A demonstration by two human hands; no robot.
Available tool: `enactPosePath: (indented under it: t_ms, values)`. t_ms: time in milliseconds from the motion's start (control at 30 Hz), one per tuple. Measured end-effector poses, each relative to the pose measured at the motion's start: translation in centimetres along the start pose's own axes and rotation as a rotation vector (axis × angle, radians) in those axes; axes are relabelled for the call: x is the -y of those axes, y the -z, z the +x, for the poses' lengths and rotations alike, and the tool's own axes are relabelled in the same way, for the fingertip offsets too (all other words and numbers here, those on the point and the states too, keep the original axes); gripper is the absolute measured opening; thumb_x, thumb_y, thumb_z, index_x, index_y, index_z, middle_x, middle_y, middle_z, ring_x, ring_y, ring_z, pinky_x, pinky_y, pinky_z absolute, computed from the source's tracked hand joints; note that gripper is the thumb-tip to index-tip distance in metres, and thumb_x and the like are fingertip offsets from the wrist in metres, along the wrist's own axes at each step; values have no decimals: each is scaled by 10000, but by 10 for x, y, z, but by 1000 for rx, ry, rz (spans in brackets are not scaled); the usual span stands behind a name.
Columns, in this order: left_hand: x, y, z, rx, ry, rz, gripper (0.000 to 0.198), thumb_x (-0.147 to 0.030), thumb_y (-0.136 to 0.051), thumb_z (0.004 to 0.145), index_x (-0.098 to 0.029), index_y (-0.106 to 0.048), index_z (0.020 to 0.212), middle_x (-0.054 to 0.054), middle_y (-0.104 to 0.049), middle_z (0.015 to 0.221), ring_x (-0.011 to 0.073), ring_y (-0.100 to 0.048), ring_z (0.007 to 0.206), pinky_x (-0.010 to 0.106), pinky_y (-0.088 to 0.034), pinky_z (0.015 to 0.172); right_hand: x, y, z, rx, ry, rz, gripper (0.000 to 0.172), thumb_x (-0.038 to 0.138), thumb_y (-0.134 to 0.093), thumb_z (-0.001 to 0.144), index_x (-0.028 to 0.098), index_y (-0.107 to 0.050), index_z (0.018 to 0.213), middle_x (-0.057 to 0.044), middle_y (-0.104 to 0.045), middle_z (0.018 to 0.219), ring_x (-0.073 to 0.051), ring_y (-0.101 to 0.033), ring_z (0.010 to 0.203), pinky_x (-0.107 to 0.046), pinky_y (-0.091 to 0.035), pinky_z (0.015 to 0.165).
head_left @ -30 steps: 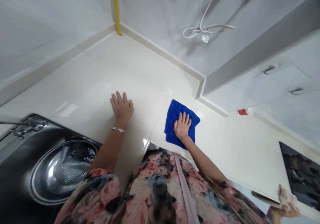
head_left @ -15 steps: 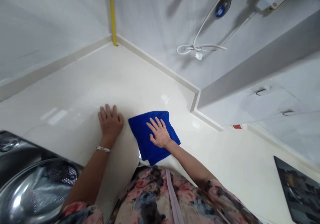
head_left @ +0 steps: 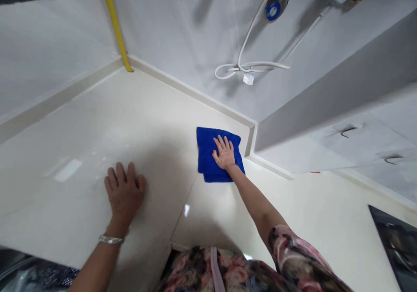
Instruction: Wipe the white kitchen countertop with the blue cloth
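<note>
A folded blue cloth (head_left: 208, 155) lies flat on the pale countertop (head_left: 156, 123), close to the corner of the wall. My right hand (head_left: 224, 154) is laid on top of it, palm down with the fingers spread, pressing rather than gripping. To the left, my left hand (head_left: 125, 192) rests directly on the bare countertop, fingers apart, holding nothing. A silvery bracelet (head_left: 111, 239) circles the left wrist.
A metal sink (head_left: 35, 274) is partly seen at the lower left. A black glossy panel (head_left: 394, 244) lies at the right. Along the wall are a yellow pipe (head_left: 115, 27), a tied white cable (head_left: 250, 67), a blue-capped valve (head_left: 273, 11) and hooks (head_left: 349, 130).
My right hand has slid the blue cloth forward and to the right, nearer the wall corner. The camera view has shifted, and my left hand now appears lower and further left, still flat.
</note>
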State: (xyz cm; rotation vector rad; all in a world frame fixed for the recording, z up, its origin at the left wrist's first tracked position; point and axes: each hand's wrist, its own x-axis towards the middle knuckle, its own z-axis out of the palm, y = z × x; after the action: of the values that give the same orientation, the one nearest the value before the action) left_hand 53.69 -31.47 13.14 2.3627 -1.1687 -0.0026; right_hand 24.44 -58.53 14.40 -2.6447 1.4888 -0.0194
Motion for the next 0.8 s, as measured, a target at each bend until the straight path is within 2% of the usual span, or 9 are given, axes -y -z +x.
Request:
enactPosePath:
  t_ms: [100, 300, 500, 667, 800]
  values:
    - [0, 2, 0, 0, -6, 17, 666, -418, -433, 1065, -51, -504, 1615, 286, -315, 1756, 464, -130, 1683, 714, -179, 1341, -22, -2, 25, -29, -93, -46, 681, 370, -398, 1044, 245, -358, 1713, -50, -267, 1812, -319, -173, 1675, -565, -164, 1353]
    - [4, 1, -1, -19, -46, 39, 692, -372, -517, 1042, -151, -420, 1690, 235, -287, 1781, 477, -155, 1675, 764, -219, 1318, -60, -5, 66, -71, -317, -84, 694, 416, -342, 1058, 232, -320, 1727, -72, -254, 1814, -365, -198, 1660, -625, -219, 1326]
    - [5, 1, 0, -23, -47, 50, 679, -396, -493, 1052, -154, -432, 1685, 227, -298, 1781, 458, -168, 1678, 724, -216, 1336, -86, -4, 91, -50, -327, -141, 710, 431, -337, 1054, 225, -298, 1733, -66, -244, 1817, -379, -210, 1652, -638, -244, 1318]
    - [5, 0, 1, -18, -20, 63, 654, -414, -448, 1056, -103, -496, 1630, 264, -348, 1748, 457, -169, 1679, 712, -216, 1329, -85, -2, 90, -40, -309, -145, 708, 416, -336, 1057, 205, -305, 1732, -80, -249, 1814, -380, -222, 1655, -628, -259, 1321]
    - [6, -1, 3, -13, -7, 63, 644, -406, -427, 1050, -67, -534, 1587, 280, -378, 1726, 458, -169, 1678, 697, -211, 1328, -57, -6, 71, -54, -351, -138, 709, 393, -296, 1063, 152, -301, 1729, -126, -255, 1806, -413, -233, 1653, -663, -251, 1314]
